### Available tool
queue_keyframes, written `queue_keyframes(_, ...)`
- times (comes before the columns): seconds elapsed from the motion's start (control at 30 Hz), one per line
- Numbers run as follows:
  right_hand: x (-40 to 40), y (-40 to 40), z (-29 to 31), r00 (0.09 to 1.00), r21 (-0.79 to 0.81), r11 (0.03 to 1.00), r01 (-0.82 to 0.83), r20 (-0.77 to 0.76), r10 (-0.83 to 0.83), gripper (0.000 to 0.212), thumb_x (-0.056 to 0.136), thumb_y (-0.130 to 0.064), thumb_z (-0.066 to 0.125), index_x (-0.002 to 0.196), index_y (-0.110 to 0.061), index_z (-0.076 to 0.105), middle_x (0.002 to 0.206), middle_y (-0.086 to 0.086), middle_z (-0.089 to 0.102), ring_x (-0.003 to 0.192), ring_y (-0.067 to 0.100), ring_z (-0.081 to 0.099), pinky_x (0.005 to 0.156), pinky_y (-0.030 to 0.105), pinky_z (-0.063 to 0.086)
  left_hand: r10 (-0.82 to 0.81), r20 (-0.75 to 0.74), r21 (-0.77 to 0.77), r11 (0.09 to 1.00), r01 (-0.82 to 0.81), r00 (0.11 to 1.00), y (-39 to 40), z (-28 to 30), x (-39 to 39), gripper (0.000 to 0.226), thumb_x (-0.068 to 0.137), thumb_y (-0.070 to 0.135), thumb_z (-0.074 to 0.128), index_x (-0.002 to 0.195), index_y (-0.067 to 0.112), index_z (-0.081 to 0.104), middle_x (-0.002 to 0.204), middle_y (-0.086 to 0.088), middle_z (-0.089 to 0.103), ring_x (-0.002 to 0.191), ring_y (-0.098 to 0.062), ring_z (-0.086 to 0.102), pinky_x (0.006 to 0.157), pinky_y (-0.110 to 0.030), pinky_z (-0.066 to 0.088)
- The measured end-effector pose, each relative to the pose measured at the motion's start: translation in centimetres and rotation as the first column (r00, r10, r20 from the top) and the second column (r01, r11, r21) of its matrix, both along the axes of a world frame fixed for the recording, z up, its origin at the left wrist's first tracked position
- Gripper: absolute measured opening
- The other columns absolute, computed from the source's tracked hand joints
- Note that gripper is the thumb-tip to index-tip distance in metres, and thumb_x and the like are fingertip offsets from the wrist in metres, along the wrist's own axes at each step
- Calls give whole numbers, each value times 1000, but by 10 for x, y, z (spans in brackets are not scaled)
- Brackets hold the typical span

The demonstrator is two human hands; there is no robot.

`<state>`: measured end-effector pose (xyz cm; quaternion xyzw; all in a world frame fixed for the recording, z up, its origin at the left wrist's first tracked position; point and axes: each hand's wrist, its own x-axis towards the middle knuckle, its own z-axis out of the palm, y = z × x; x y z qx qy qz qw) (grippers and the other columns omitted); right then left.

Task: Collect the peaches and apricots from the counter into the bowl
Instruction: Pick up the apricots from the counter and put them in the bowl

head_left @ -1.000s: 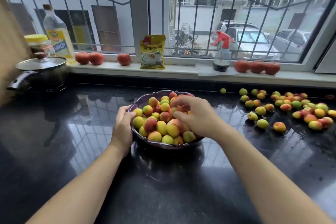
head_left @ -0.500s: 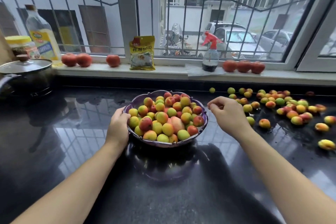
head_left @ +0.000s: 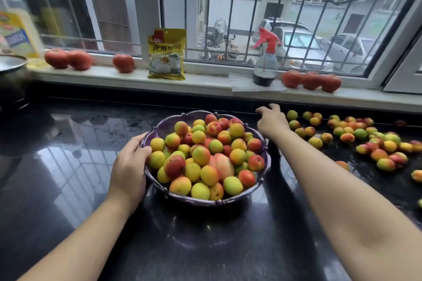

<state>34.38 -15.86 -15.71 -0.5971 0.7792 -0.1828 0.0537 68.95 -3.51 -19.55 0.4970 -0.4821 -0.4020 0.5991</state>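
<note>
A purple scalloped bowl (head_left: pixel 249 197) stands on the black counter, heaped with yellow, green and red apricots and peaches (head_left: pixel 205 155). My left hand (head_left: pixel 130 166) grips the bowl's left rim. My right hand (head_left: pixel 272 121) is stretched out beyond the bowl's right rim, fingers apart and empty, near the counter's back edge. Just to its right lie several loose fruits (head_left: pixel 356 137), the closest a green one (head_left: pixel 291 115).
A white windowsill behind holds tomatoes (head_left: pixel 68 59), a yellow packet (head_left: pixel 166 55), a spray bottle (head_left: pixel 266 64) and three more tomatoes (head_left: pixel 311 80). A pot (head_left: pixel 11 75) and an oil bottle (head_left: pixel 16 34) stand at far left. Loose fruit reaches the right edge.
My right hand left the fruit pile in the bowl, came out empty, and moved right and back toward the loose fruit. My left hand stayed on the rim.
</note>
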Motion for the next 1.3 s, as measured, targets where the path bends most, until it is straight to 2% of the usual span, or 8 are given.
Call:
queue_keyframes(0.17,-9,-35,-18,994,57,994,97,-56,-93,46,97,-12,42,141,-14,53,151,16,25,129,44,40,110,48,38,17,28,-4,1000,-16,999,-1,1,-1,42,81,32,52,115,29,75,110,1,78,113,-27,69,105,-62,49)
queue_keyframes(0.33,-3,-32,-14,995,-143,986,91,60,-83,32,95,-11,53,126,-10,61,137,17,40,119,40,51,104,38,41,20,23,1,1000,-20,1000,0,0,0,43,81,31,52,117,25,75,111,-1,77,113,-29,69,104,-63,49)
queue_keyframes(0.47,7,12,22,941,-353,934,50,329,74,23,93,-15,63,115,-16,58,117,11,58,107,32,58,85,28,41,25,32,5,1000,-26,999,0,0,1,42,80,32,52,115,29,76,110,3,78,112,-26,69,103,-60,51)
queue_keyframes(0.57,25,85,44,790,-425,901,-88,521,323,28,95,-31,65,119,-27,53,99,1,65,92,21,68,73,32,55,31,46,13,999,-32,998,1,2,0,43,78,34,51,113,30,76,107,3,77,111,-27,68,102,-59,51)
queue_keyframes(0.73,65,192,36,794,-430,828,-360,325,514,16,89,-45,67,104,-39,64,97,-16,69,94,4,65,76,18,52,41,76,9,999,-42,996,9,9,-4,36,82,33,48,105,32,75,100,6,77,102,-22,68,90,-44,54)
queue_keyframes(0.93,86,208,18,848,-389,855,-344,263,460,13,96,-33,65,105,-28,72,105,-6,69,108,18,58,95,42,49,15,112,78,997,-24,994,22,17,-6,27,85,40,44,81,25,65,84,4,68,91,-25,59,86,-44,46)
queue_keyframes(1.07,55,195,29,785,-582,811,-55,477,396,21,102,-26,54,90,-24,71,87,-8,73,89,7,66,80,32,54,78,73,104,991,-85,994,32,11,-15,30,86,44,42,88,25,65,88,7,70,93,-20,63,82,-40,47)
queue_keyframes(1.3,37,162,-20,948,-575,808,130,310,68,19,98,-7,53,104,-9,71,104,9,69,103,27,57,86,32,42,174,202,42,982,-186,964,36,6,-19,25,91,43,40,89,26,58,86,8,65,80,-6,56,65,-28,36)
